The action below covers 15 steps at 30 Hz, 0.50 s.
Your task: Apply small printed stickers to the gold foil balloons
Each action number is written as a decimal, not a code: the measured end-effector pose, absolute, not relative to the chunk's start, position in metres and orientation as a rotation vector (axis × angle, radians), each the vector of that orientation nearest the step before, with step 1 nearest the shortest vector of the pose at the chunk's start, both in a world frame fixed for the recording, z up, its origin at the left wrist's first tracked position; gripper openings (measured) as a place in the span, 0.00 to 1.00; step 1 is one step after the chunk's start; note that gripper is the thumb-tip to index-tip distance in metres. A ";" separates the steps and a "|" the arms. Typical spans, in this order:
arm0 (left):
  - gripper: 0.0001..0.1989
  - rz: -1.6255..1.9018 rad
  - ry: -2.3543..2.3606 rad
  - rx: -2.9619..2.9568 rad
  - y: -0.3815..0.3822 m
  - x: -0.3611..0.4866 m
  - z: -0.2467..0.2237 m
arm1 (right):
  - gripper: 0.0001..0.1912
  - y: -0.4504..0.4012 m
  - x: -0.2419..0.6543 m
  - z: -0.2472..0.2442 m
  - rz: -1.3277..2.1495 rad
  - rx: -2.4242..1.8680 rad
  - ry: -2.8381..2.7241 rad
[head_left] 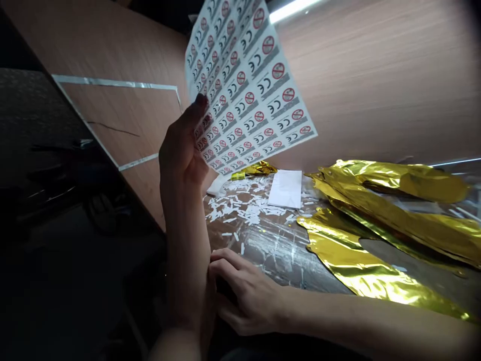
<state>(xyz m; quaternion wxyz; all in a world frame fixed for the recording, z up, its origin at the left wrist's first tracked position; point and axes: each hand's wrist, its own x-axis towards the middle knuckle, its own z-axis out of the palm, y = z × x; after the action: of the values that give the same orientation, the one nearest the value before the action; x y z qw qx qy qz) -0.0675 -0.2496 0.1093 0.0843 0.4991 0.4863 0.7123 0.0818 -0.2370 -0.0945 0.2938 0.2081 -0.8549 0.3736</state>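
Observation:
My left hand (186, 145) is raised and closed on the edge of a sheet of stickers (240, 95), printed in rows with CE marks and red crossed-out circles. The thumb lies against the sheet's left side, while the other fingers are mostly hidden behind it. Lower down, my right hand (244, 291) is curled, with its fingertips against or right beside my left forearm. Whatever those fingertips may hold is hidden. Flat gold foil balloons (376, 265) lie on the table to the right of my hands.
Many small white paper strips (251, 200) are scattered over the dark, plastic-covered tabletop (278, 250). A white folded paper (286, 188) lies among them, near a small yellow item (238, 176). Wooden panels (376, 90) rise behind and at left, one bearing a white tape outline (116, 82).

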 end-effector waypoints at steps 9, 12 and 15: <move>0.19 2.156 0.998 1.435 -0.277 -0.060 0.108 | 0.08 -0.251 0.098 -0.140 0.624 0.528 -2.797; 0.17 2.168 0.973 1.426 -0.278 -0.064 0.108 | 0.23 -0.262 0.102 -0.120 0.815 0.470 -2.432; 0.17 2.190 0.983 1.430 -0.278 -0.069 0.113 | 0.30 -0.275 0.102 -0.129 0.922 0.506 -2.329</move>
<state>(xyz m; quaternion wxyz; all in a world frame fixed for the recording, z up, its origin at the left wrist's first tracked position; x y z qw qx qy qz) -0.0687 -0.2779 0.1134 0.1730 0.5040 0.3465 0.7720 0.1020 -0.2749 -0.1288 0.2887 0.1896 -0.8726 0.3454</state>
